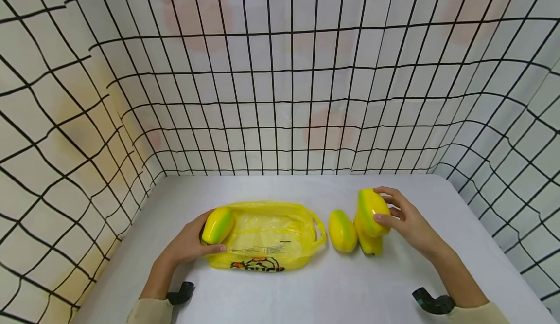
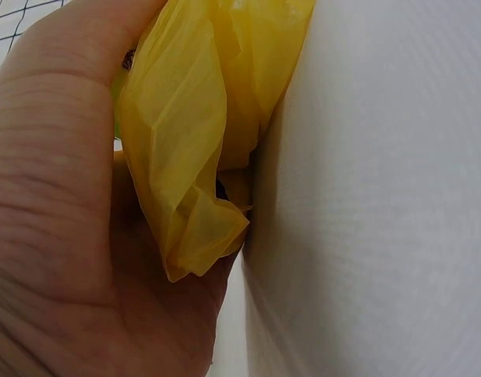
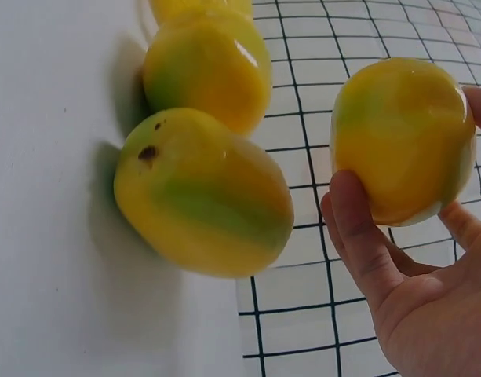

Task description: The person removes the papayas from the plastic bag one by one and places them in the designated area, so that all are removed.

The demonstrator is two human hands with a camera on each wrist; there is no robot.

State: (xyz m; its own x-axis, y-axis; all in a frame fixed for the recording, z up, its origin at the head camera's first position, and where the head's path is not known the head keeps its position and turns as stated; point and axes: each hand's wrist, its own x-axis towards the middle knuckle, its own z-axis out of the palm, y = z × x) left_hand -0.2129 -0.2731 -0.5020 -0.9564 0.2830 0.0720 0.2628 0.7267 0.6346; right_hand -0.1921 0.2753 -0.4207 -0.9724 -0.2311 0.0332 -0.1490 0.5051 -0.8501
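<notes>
My left hand (image 1: 190, 239) grips the left end of a yellow plastic bag (image 1: 262, 224), which lies flat with dark print along its front edge. At that end, a yellow-green mango (image 1: 218, 225) sits against the curved fingers. In the left wrist view, folds of the bag (image 2: 177, 133) lie against the palm and mostly hide the fruit. To the right, my right hand (image 1: 404, 219) pinches another mango (image 1: 373, 212) between thumb and fingertips. Raised above the table, it overlaps a lying mango (image 1: 369, 244). The right wrist view shows the held mango (image 3: 405, 141) apart from the lying ones.
One more mango (image 1: 342, 231) lies between the bag's handle loop (image 1: 321, 231) and the right-hand fruit. A white cloth covers the table (image 1: 306, 295). Black grid netting (image 1: 280, 102) over white sheeting surrounds the back and both sides.
</notes>
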